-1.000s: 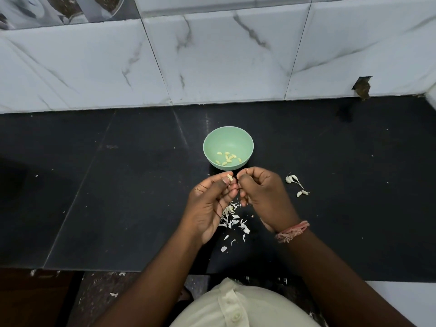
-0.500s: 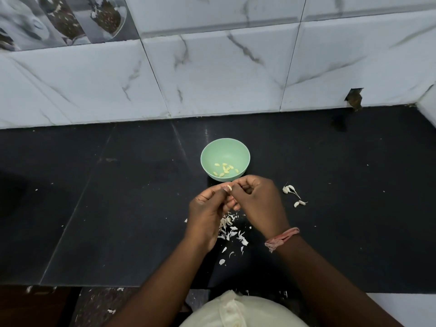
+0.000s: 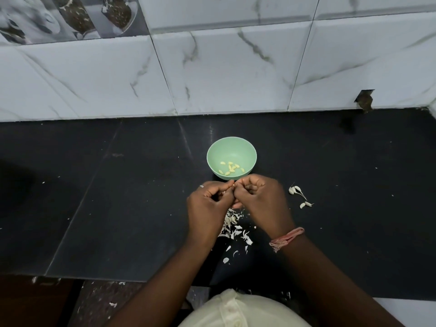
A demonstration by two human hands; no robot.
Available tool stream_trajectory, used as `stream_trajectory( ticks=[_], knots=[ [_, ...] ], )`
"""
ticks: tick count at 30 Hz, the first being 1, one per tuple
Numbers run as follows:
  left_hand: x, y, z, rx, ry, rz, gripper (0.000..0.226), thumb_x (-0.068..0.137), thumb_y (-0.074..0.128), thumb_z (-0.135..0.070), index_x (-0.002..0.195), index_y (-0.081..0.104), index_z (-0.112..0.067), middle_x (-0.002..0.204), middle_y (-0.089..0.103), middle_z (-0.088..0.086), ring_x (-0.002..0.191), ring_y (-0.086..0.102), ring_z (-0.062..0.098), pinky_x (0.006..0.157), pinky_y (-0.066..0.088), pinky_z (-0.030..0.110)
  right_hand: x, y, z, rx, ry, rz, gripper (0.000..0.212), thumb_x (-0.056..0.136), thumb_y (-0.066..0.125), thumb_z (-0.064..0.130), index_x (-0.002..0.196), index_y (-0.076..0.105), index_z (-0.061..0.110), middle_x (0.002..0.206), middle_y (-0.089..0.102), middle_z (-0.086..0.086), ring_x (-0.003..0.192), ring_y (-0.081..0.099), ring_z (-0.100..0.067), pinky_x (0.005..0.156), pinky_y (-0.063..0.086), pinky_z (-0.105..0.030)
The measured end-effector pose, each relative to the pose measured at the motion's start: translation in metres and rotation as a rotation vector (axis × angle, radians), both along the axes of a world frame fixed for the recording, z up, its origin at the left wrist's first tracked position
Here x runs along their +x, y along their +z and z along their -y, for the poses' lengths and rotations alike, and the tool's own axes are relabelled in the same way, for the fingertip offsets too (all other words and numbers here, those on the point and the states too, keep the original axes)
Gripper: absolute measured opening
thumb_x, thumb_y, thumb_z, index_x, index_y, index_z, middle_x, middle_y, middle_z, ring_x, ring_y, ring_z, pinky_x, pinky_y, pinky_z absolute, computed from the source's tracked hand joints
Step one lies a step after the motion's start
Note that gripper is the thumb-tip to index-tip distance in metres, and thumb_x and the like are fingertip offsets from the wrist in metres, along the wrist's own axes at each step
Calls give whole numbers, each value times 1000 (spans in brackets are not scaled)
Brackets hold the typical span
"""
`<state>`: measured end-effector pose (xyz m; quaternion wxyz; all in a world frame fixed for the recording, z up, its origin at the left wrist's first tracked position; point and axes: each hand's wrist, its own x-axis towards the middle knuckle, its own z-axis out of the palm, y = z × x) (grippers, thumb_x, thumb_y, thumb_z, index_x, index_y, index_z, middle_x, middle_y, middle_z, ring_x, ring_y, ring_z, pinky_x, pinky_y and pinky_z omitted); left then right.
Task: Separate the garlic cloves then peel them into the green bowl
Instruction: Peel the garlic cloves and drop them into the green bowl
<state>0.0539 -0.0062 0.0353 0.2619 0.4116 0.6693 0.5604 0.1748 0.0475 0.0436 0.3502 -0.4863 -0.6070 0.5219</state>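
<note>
Left hand [image 3: 207, 206] and right hand [image 3: 262, 201] fingertips curled, pinching one garlic clove [image 3: 233, 185], just short of green bowl [image 3: 214, 152], peels [image 3: 233, 226] beneath

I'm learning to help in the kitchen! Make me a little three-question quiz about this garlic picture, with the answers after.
1. True or false: the green bowl already holds peeled cloves.
2. Where do the unpeeled cloves lie? A) in the bowl B) on the counter, to the right of the right hand C) on the floor
3. Fill in: the heap of white ____ lies on the counter under the hands.

Key:
1. True.
2. B.
3. Skins. The left hand and right hand meet at their fingertips just in front of the bowl, pinching a small clove between them.
</note>
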Motion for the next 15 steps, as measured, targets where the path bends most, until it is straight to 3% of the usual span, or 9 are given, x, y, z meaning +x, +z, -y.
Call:
stream_trajectory(
  ticks=[3, 5, 12, 15],
  knots=[
    [-2, 1, 0, 30, -19, -89, 19, 81, 77, 2, 92, 83, -12, 86, 77, -5, 84, 71, 7, 75, 57, 23, 2, 2, 0, 8, 32, -17, 14, 91, 65, 1, 86, 76, 8, 74, 76, -8, 65, 76, -23, 71, 63, -53],
    [-3, 0, 0, 19, -30, -48, 19, 82, 77, 2, 93, 83, -12, 86, 77, -4, 84, 71, 6, 74, 55, 20, 3, 3, 0, 11, 47, -29, 15, 91, 64, -1, 84, 76, 5, 72, 75, -11, 65, 76, -23, 70, 63, -52],
    [-5, -3, 4, -3, -120, 348, 18, 87, 72, 3, 102, 79, -5, 92, 78, 11, 88, 74, 23, 81, 61, 32, 3, 2, 1, -82, 32, -108, 12, 93, 64, 1, 85, 73, 0, 66, 72, -16, 57, 71, -25, 58, 62, -34],
    [-3, -6, 3, 7, -115, 650, 18, 86, 72, -3, 103, 77, 1, 93, 75, 20, 82, 71, 24, 76, 59, 30, 1, 4, 3, -216, 23, -228, 15, 97, 59, 0, 88, 70, -6, 67, 69, -17, 56, 65, -21, 55, 60, -30]
  ],
)
